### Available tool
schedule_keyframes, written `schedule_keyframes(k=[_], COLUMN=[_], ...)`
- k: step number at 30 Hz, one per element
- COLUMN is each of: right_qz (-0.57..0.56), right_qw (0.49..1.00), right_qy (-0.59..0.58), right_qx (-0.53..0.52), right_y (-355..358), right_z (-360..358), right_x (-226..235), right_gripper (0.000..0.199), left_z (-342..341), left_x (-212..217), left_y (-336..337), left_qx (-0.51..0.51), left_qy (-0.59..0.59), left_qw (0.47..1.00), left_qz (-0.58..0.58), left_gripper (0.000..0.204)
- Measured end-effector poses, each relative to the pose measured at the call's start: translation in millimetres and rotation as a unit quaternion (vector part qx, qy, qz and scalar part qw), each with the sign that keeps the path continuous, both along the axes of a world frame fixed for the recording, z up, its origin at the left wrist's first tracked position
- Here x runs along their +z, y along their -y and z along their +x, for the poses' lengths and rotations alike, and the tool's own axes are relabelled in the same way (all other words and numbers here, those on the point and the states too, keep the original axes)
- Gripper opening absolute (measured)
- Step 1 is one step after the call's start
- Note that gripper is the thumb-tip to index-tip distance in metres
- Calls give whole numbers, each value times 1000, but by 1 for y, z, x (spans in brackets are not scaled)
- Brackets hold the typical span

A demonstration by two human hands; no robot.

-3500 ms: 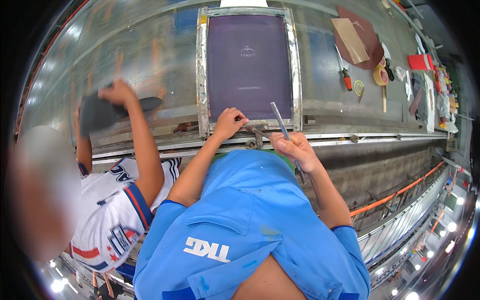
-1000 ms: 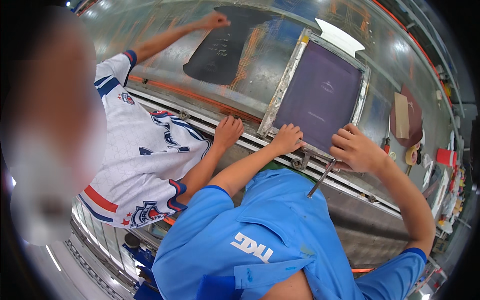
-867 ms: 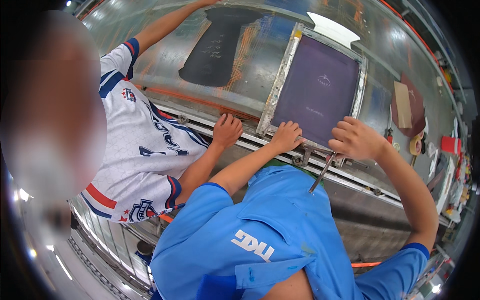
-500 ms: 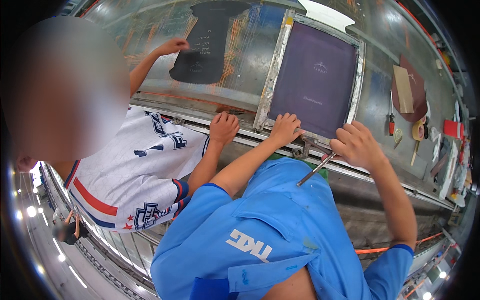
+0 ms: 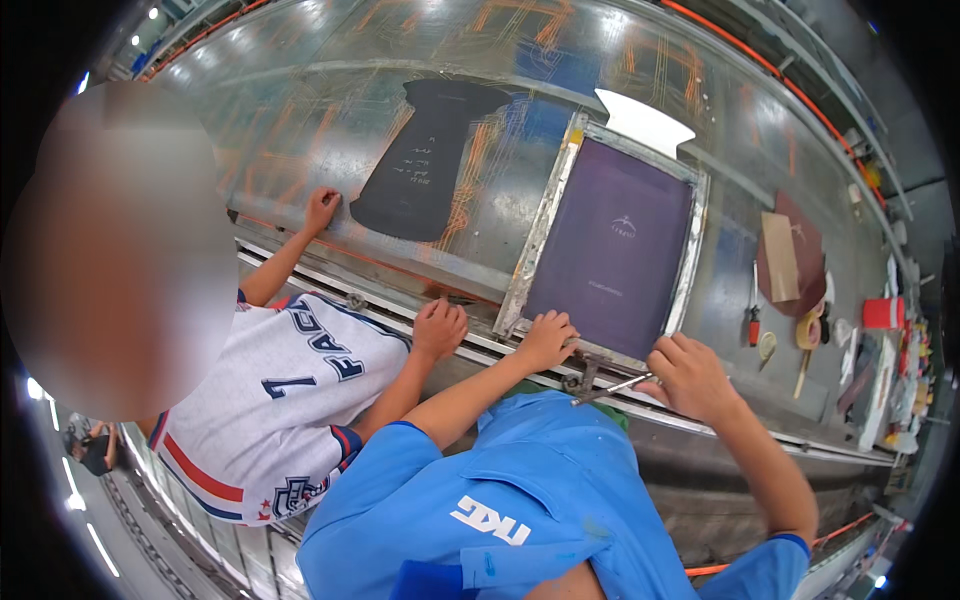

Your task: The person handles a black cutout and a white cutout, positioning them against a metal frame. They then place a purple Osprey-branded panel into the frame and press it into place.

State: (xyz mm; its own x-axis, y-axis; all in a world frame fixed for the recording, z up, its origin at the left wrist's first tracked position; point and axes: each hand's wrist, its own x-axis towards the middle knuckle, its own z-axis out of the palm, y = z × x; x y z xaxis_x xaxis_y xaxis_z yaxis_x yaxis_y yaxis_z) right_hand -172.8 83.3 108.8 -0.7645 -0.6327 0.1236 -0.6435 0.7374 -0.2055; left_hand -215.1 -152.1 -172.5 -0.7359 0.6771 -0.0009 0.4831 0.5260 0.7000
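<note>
A screen printing frame (image 5: 514, 294) with purple mesh (image 5: 612, 235) lies on the table in front of me. My left hand (image 5: 547, 340) has its fingers curled over the frame's near left edge, beside a metal clamp (image 5: 574, 383) on the rail. In my right hand (image 5: 690, 378), at the near right corner, is a slim metal rod-like tool (image 5: 606, 390); its outer end points left, over the rail. The fist hides the tool's other end. White sheet material (image 5: 645, 122) shows beyond the frame's far side.
A co-worker in a white jersey (image 5: 300, 390) stands close on my left, one hand (image 5: 322, 210) near a dark cut panel (image 5: 425, 165). To the right lie a screwdriver (image 5: 753, 326), a tape roll (image 5: 808, 330), a maroon piece (image 5: 806, 245) and a red box (image 5: 883, 313).
My view has shifted, showing more of the far table. The rod in my right hand has swung to a flatter angle. The co-worker's far hand has drawn back from the dark panel.
</note>
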Motion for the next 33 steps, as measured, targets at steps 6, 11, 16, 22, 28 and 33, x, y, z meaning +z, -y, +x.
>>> schedule_keyframes(k=[6, 11, 16, 22, 28, 33], right_qz=[-22, -34, -28, -36, -80, -144], right_qw=[999, 996, 975, 941, 935, 969], right_qy=[21, -13, -23, -24, 127, 195], right_qx=[11, -85, -220, -336, -320, -51], right_y=[-1, 13, 29, 55, 52, 21], right_z=[-3, 10, 39, 58, 53, 17], right_x=[-18, -25, -28, -25, 1, 5], right_gripper=[50, 55, 55, 49, 41, 25], left_z=[6, 1, 2, 3, 3, 4], left_x=[5, 1, 2, -2, 4, 28], left_y=[9, 3, 3, 6, 5, 3], left_qx=[0, 6, 12, 15, 16, -52], left_qy=[22, 43, 56, 34, 19, -19], left_qw=[999, 999, 998, 999, 1000, 996], left_qz=[39, 30, 22, 16, 7, -70], left_gripper=[23, 23, 22, 21, 22, 43])
